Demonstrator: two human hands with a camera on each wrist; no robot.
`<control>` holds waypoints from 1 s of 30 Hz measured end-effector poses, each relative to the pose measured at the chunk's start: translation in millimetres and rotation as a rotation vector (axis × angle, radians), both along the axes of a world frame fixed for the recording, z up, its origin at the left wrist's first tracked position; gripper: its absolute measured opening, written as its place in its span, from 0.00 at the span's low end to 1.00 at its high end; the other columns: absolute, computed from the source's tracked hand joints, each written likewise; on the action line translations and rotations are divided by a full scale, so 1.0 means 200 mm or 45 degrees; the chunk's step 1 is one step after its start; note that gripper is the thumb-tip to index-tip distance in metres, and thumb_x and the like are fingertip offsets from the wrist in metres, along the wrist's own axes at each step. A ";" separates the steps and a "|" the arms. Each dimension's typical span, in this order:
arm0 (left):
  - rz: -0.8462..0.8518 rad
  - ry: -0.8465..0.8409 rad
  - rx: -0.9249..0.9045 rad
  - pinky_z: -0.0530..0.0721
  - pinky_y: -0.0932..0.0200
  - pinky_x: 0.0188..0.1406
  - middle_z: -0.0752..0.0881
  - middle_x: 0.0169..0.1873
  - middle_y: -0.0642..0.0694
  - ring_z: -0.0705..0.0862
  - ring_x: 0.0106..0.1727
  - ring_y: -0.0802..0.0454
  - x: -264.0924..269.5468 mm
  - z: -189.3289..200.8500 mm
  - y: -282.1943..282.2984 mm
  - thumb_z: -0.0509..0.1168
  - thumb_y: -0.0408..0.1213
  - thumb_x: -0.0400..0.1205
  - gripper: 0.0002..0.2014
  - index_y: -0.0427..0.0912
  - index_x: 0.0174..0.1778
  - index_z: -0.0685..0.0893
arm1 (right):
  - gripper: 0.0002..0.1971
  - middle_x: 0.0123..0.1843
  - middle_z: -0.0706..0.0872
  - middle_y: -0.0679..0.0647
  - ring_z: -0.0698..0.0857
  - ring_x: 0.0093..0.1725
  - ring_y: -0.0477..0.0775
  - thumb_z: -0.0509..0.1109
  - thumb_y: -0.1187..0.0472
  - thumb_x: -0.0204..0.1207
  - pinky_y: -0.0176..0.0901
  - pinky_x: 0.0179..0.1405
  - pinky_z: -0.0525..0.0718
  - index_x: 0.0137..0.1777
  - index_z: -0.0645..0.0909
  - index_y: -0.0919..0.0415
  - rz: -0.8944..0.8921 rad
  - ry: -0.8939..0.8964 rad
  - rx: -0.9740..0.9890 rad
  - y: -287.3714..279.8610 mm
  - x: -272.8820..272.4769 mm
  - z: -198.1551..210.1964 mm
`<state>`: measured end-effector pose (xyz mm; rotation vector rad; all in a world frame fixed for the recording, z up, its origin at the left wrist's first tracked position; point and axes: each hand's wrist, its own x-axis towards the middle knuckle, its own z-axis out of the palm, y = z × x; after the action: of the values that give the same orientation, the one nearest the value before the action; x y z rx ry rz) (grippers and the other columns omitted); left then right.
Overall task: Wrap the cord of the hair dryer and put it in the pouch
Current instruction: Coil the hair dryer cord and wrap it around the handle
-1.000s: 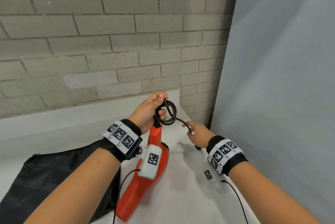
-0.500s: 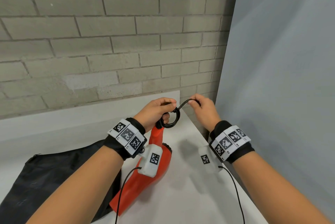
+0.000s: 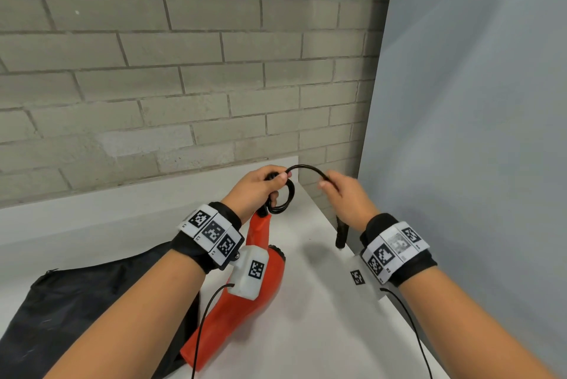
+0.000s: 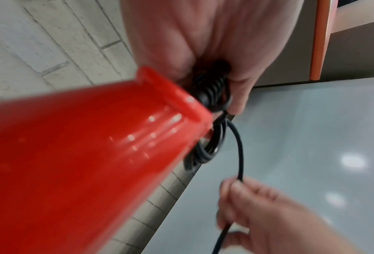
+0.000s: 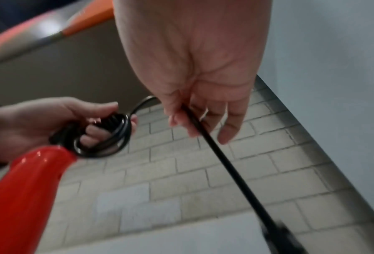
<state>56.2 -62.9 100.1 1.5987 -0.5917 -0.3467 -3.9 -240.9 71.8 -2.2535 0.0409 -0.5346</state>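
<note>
pinching the coiled cord [image 3: 282, 200] at the hair dryer [image 3: 245, 295] handle's end in our left hand [image 3: 257, 188], we are feeding its free tail from our right hand [image 3: 343, 197] just beside, pouch [image 3: 76, 302] lying below-left.

The hair dryer [image 3: 245, 302] is glossy red plastic. Its cord [image 3: 306, 168] looks smooth black rubber; the pouch [image 3: 76, 311] matt black cloth

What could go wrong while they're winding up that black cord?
The coil is held only by the left hand at the red hair dryer handle's end; a looser grip might let the loops spring open. The plug end dangles below the right hand and could swing into the table edge.
</note>
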 end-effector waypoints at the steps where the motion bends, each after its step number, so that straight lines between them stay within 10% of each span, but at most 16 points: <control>1: 0.036 0.019 -0.054 0.76 0.68 0.24 0.76 0.32 0.52 0.71 0.26 0.58 0.00 0.00 0.00 0.58 0.32 0.83 0.07 0.38 0.52 0.80 | 0.14 0.29 0.73 0.47 0.72 0.29 0.48 0.58 0.62 0.82 0.34 0.26 0.72 0.34 0.71 0.50 -0.003 0.134 -0.063 -0.02 0.01 -0.06; 8: 0.193 0.080 -0.200 0.80 0.70 0.27 0.78 0.37 0.50 0.71 0.33 0.57 0.03 -0.02 0.04 0.57 0.33 0.83 0.13 0.33 0.60 0.79 | 0.21 0.31 0.72 0.52 0.79 0.38 0.59 0.51 0.78 0.76 0.44 0.43 0.80 0.27 0.70 0.56 -0.096 0.559 0.096 -0.10 0.03 -0.28; 19: 0.150 0.141 -0.282 0.79 0.59 0.42 0.79 0.42 0.50 0.74 0.40 0.54 0.02 -0.02 0.05 0.54 0.35 0.85 0.09 0.42 0.52 0.80 | 0.13 0.47 0.80 0.60 0.85 0.40 0.56 0.65 0.72 0.74 0.34 0.39 0.87 0.40 0.77 0.50 0.208 -0.519 0.668 0.24 -0.10 0.05; 26: 0.013 0.219 -0.331 0.81 0.58 0.49 0.83 0.41 0.46 0.81 0.45 0.53 -0.01 -0.02 0.04 0.53 0.38 0.85 0.11 0.44 0.49 0.81 | 0.08 0.39 0.76 0.47 0.80 0.38 0.39 0.70 0.70 0.73 0.31 0.41 0.83 0.41 0.75 0.57 0.042 -0.493 0.243 0.35 -0.06 0.02; 30: -0.100 0.244 -0.303 0.82 0.59 0.45 0.83 0.44 0.45 0.82 0.46 0.53 -0.04 -0.02 0.03 0.52 0.38 0.85 0.12 0.43 0.49 0.81 | 0.11 0.36 0.69 0.41 0.73 0.40 0.47 0.71 0.68 0.71 0.29 0.37 0.72 0.38 0.70 0.56 -0.183 -0.489 0.042 0.39 -0.02 -0.03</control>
<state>47.4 -57.0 95.9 1.3000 -0.5282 -0.4650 -8.3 -163.2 66.3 -2.0906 0.0166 -1.0276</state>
